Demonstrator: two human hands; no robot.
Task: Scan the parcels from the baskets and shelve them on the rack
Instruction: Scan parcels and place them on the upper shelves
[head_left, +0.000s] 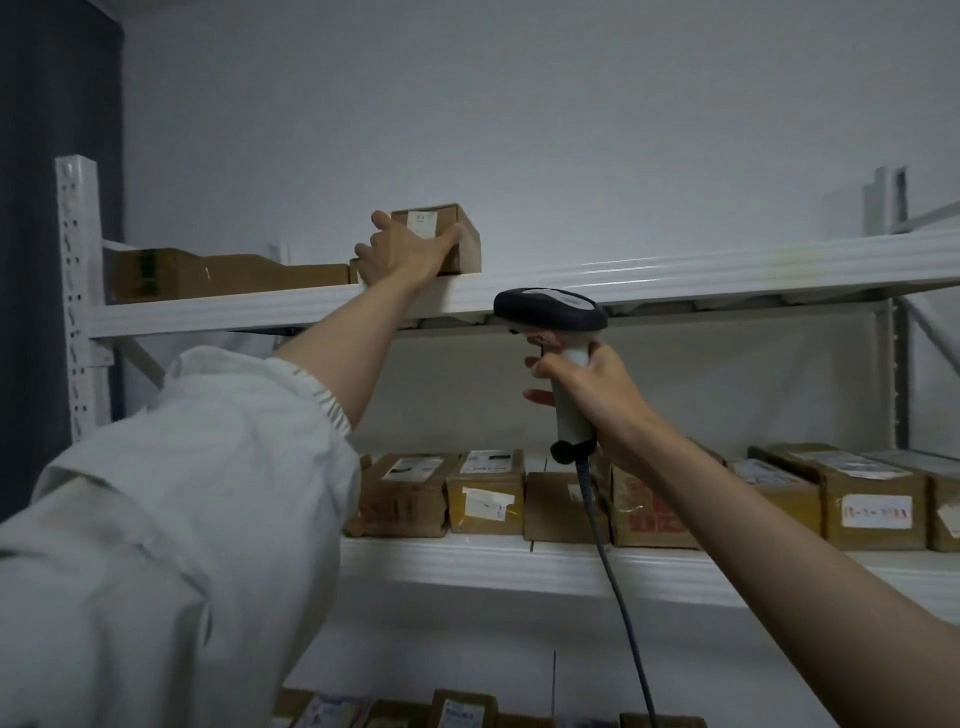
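Note:
A small brown cardboard parcel (451, 231) with a white label stands on the top shelf (675, 273) of the white rack. My left hand (402, 249) reaches up and grips this parcel from its left front side, thumb across its front. Lower and to the right, my right hand (587, 387) holds a white and dark grey barcode scanner (553, 312) by its handle, its head level with the top shelf's edge. The scanner's grey cable (618, 597) hangs down.
Flat brown boxes (208, 273) lie on the top shelf to the left of the parcel. The middle shelf (545, 566) carries a row of several labelled parcels (862, 499). More parcels (457, 709) show at the bottom. A white upright post (78, 291) stands at left.

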